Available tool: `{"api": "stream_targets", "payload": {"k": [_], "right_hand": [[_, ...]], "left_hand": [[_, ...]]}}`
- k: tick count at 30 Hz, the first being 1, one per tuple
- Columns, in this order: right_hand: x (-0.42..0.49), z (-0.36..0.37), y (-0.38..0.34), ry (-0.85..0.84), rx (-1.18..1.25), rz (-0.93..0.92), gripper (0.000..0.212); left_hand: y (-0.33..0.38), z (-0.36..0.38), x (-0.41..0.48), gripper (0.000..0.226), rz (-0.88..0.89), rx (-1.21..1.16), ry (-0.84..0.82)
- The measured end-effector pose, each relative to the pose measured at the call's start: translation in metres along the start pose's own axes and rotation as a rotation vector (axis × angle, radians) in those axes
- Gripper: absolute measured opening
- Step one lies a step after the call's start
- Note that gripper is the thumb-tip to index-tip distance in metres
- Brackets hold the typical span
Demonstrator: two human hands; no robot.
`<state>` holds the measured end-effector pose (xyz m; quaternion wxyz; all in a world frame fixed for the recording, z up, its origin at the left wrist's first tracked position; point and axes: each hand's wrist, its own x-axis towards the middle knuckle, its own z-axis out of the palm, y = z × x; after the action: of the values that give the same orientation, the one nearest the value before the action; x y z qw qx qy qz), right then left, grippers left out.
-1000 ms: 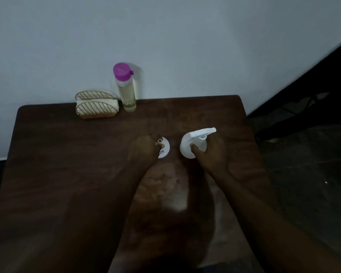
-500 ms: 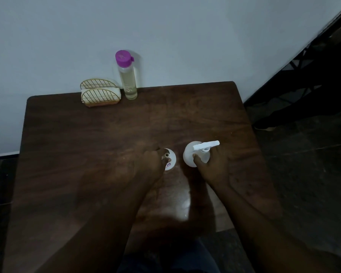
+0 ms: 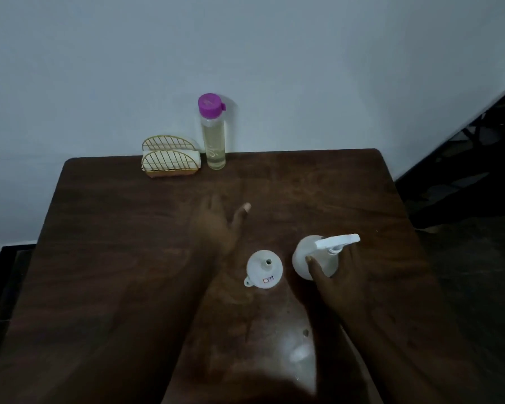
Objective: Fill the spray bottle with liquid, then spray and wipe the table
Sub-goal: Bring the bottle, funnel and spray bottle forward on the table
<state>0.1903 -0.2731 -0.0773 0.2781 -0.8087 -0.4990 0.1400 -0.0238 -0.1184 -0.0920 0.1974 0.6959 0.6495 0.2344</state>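
Note:
A white spray bottle (image 3: 303, 255) with a white trigger head stands on the dark wooden table (image 3: 129, 228), right of centre. My right hand (image 3: 338, 275) grips it from the near side, thumb on its front. A small white funnel (image 3: 264, 268) lies upside down just left of the bottle, free of both hands. My left hand (image 3: 216, 223) hovers open beyond the funnel, fingers spread and stretched toward the back of the table. A tall clear bottle (image 3: 213, 141) of pale yellow liquid with a purple cap stands at the back edge by the wall.
A gold wire holder (image 3: 169, 161) with white napkins sits left of the tall bottle, against the wall. The table's right edge drops to a dark floor with dark furniture legs (image 3: 464, 158).
My left hand has let go of the funnel and moved away toward the back of the table. My right hand stays on the spray bottle. The camera has tilted.

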Motion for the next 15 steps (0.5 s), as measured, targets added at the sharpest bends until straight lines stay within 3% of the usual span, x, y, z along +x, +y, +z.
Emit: {"api": "stream_targets", "payload": {"k": [4, 9, 15], "right_hand": [[0.003, 0.026, 0.017, 0.051, 0.118, 0.012, 0.065], [0.004, 0.049, 0.041, 0.141, 0.222, -0.045, 0.061], [-0.005, 0.062, 0.05, 0.209, 0.241, -0.06, 0.058]], "left_hand": [[-0.004, 0.002, 0.072, 0.074, -0.093, -0.184, 0.249], [-0.007, 0.02, 0.143, 0.101, -0.106, -0.344, 0.312], [-0.021, 0.048, 0.159, 0.069, -0.056, -0.336, 0.396]]}}
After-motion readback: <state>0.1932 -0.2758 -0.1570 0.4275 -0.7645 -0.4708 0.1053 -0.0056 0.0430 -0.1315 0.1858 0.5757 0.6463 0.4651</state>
